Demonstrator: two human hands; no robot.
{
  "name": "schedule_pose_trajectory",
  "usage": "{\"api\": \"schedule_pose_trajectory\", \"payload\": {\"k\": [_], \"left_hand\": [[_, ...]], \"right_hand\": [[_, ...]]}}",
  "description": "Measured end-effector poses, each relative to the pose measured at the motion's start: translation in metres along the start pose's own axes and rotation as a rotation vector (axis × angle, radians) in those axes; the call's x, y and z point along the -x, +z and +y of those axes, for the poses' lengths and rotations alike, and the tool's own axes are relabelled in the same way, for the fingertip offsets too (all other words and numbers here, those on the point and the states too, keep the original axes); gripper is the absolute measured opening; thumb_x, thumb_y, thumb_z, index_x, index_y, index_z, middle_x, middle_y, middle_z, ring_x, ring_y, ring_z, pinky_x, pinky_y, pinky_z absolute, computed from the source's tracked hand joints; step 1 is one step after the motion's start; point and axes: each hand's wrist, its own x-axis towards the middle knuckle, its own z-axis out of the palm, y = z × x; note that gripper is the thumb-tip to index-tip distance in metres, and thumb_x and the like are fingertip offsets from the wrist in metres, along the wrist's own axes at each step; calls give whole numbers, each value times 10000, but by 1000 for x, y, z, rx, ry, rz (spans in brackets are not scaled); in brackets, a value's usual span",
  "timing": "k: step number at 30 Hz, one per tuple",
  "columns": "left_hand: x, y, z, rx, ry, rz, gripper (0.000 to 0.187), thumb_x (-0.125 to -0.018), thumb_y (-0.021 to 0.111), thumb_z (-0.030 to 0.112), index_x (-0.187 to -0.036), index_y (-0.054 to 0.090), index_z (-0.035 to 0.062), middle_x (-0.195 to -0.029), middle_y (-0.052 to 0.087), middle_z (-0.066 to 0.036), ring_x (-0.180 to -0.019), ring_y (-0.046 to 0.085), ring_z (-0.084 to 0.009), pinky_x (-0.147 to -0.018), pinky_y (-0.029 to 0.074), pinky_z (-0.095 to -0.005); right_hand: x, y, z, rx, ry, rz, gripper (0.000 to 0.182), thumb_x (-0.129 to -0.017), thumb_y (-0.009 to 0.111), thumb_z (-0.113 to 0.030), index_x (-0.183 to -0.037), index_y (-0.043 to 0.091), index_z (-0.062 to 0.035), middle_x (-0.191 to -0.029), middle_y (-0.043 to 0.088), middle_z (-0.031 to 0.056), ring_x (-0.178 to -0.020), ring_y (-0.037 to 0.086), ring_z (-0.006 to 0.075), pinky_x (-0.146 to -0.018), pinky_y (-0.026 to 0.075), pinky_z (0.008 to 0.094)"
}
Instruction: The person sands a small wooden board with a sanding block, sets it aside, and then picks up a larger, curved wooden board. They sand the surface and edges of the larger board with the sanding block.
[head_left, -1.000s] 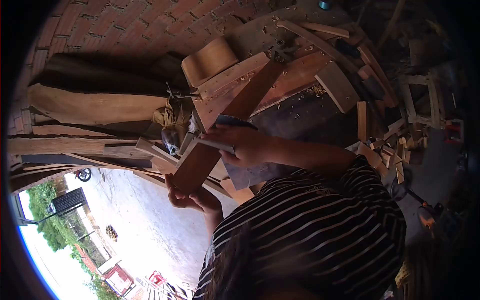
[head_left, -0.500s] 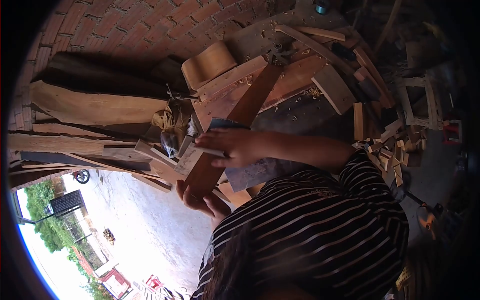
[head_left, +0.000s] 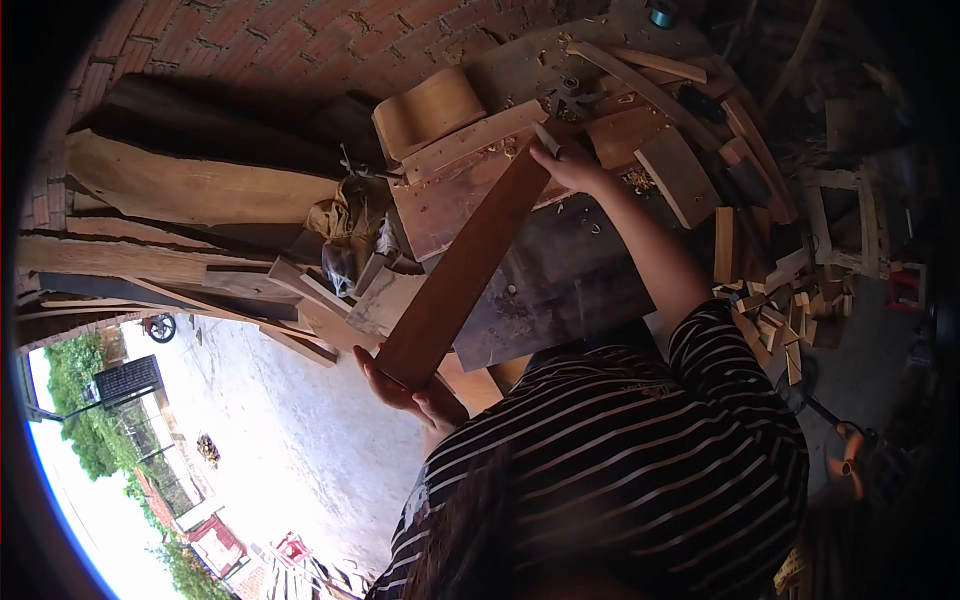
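Observation:
A long, flat reddish-brown wooden board [head_left: 465, 260] slants across the view over the work surface. Its near end rests in my left hand [head_left: 415, 395], with the fingers and thumb round the edges. At the far end is my right hand [head_left: 568, 168], the thumb by the board's edge and the other fingers mostly hidden. A pale, thin-edged piece [head_left: 545, 138], which looks like folded sandpaper, sticks out of my right hand. Below the board lies a dark, stained flat panel [head_left: 560, 285].
A curved wooden block [head_left: 430, 110] and a pale plank [head_left: 678, 178] lie on the shaving-strewn bench. Long boards [head_left: 200, 185] are stacked at left by the brick wall [head_left: 270, 35]. Offcuts [head_left: 790, 310] are piled at right. Bright concrete floor [head_left: 290, 430] stretches out lower left.
My right hand has slid from the middle of the board to its far end, carrying the thin sheet along. My left hand stays at the near end.

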Motion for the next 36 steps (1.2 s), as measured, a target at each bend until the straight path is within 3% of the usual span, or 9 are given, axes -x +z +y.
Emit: {"api": "schedule_pose_trajectory", "payload": {"k": [5,11,15,17,20,24,27,30,36], "left_hand": [[-11,5,18,39,5,-86,710,-925,332,584,-1436,189,112,-1502,119,-223,-1377,197,-355,-1106,236,-481],[-3,16,32,108,-97,-45,710,-938,293,560,-1450,136,95,-1509,83,-218,-1381,181,-365,-1104,232,-485],[-9,14,44,231,-149,-158,746,-951,268,539,-1463,44,45,-1522,61,-185,-1396,134,-360,-1102,213,-480],[-7,11,43,162,-137,-155,749,-953,264,536,-1463,32,39,-1520,64,-188,-1397,132,-356,-1102,205,-481],[7,5,32,-31,-104,-119,722,-963,234,523,-1467,54,38,-1515,71,-207,-1394,145,-345,-1106,166,-486],[22,-5,26,-110,-101,-159,693,-967,211,520,-1466,104,51,-1514,70,-215,-1398,129,-347,-1108,167,-477],[17,-6,34,-146,-49,-215,664,-972,216,506,-1464,139,67,-1514,66,-215,-1406,103,-350,-1110,161,-479],[7,-3,43,-176,-28,-258,652,-976,240,490,-1465,131,74,-1515,59,-214,-1406,100,-346,-1109,170,-476],[-11,18,59,17,-137,-172,651,-974,247,486,-1458,119,69,-1518,27,-197,-1404,112,-331,-1107,194,-490]], "right_hand": [[18,19,-29,403,-280,56,666,-947,339,-543,-1407,328,-62,-1364,428,207,-1288,380,336,-1086,263,414],[133,86,-186,222,-891,-429,812,-883,348,-645,-1457,198,-90,-1485,273,133,-1382,239,295,-1147,131,444],[124,99,-186,82,-909,-508,808,-868,374,-657,-1455,227,-122,-1475,289,136,-1378,244,301,-1143,141,460],[100,85,-167,112,-576,-523,719,-899,389,-605,-1447,270,-155,-1454,321,153,-1373,251,312,-1127,196,445],[43,62,-103,45,-399,-269,533,-970,371,-450,-1396,368,-129,-1321,481,169,-1217,456,333,-1042,331,389],[-39,19,7,238,-200,83,530,-967,354,-442,-1392,381,-128,-1336,480,178,-1208,477,336,-997,383,381],[-72,-7,39,285,33,44,549,-961,310,-480,-1341,435,-104,-1249,543,200,-1138,523,368,-970,409,416],[-60,1,11,421,67,29,556,-963,301,-480,-1316,449,-76,-1230,551,211,-1126,527,379,-961,413,425],[91,62,-151,98,-534,-276,632,-970,268,-515,-1434,277,-86,-1438,348,172,-1353,289,310,-1127,187,420]]}}
